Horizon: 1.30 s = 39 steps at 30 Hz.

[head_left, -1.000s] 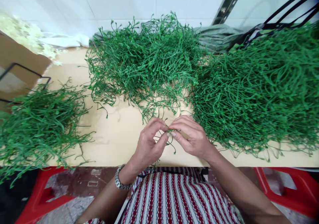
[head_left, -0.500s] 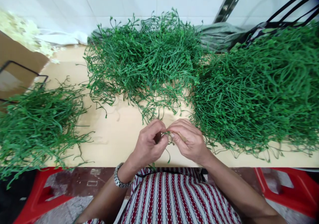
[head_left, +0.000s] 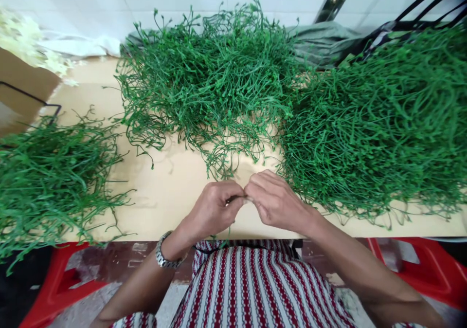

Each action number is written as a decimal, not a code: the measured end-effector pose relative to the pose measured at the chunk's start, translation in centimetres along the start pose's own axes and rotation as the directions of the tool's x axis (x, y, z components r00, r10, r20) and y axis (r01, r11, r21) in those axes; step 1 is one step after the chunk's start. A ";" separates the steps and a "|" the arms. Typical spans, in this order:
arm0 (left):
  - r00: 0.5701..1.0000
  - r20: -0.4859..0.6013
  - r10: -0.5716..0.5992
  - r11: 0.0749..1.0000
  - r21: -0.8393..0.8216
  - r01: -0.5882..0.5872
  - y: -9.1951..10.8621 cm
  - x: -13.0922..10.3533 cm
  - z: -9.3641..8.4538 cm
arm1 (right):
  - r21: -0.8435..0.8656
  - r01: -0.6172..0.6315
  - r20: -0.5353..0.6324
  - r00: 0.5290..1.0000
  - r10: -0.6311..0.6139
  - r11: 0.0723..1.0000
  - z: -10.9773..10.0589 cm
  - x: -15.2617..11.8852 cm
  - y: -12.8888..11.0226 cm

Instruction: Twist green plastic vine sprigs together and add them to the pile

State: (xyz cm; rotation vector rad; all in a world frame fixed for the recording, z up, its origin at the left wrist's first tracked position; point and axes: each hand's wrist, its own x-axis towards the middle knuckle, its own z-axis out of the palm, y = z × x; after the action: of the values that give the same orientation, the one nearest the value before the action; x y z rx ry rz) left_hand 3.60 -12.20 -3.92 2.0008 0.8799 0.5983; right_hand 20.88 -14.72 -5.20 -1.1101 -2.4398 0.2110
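Observation:
My left hand [head_left: 217, 205] and my right hand [head_left: 279, 199] meet fingertip to fingertip over the front of the table, both closed in a pinch. Between them is a thin green artificial stem [head_left: 229, 231], mostly covered by the fingers; a bit of it dangles below my left hand. Just beyond the hands lies a loose heap of green artificial stems [head_left: 215, 80] with small budded tips. A larger heap of the same stems [head_left: 375, 138] spreads close to my right hand.
Another pile of green stems [head_left: 54, 187] lies at the left, overhanging the table's [head_left: 156, 206] front edge. Behind it are a cardboard box [head_left: 25, 89], a black wire frame [head_left: 27, 97] and cream flowers [head_left: 22, 38]. Red stools [head_left: 430, 272] stand below the table on both sides.
My right hand has rolled over, its knuckles now upward and its fingers curled tighter. The fingertips cover more of the stem. The view has shifted slightly.

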 end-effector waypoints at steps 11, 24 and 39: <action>0.969 -0.105 -0.224 0.760 -0.641 0.106 -0.7 0.1 -0.4 | 0.610 -0.261 -0.022 0.938 0.345 0.748 -1.5 0.7 0.8; 0.907 -0.147 -0.395 0.677 -0.714 0.179 -0.3 -0.1 1.0 | 0.774 -0.391 0.070 0.834 0.547 0.497 1.7 0.4 -1.1; 0.895 0.418 0.158 0.900 0.311 -0.304 0.7 -0.4 -1.0 | 0.089 0.048 0.349 0.934 -0.076 0.995 -1.5 -0.1 -0.8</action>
State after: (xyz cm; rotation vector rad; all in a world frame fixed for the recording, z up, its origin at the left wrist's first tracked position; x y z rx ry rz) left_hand 2.92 -12.30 -2.82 2.4819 0.5364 0.1536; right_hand 21.08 -15.38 -3.65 -1.0314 -2.7464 0.5237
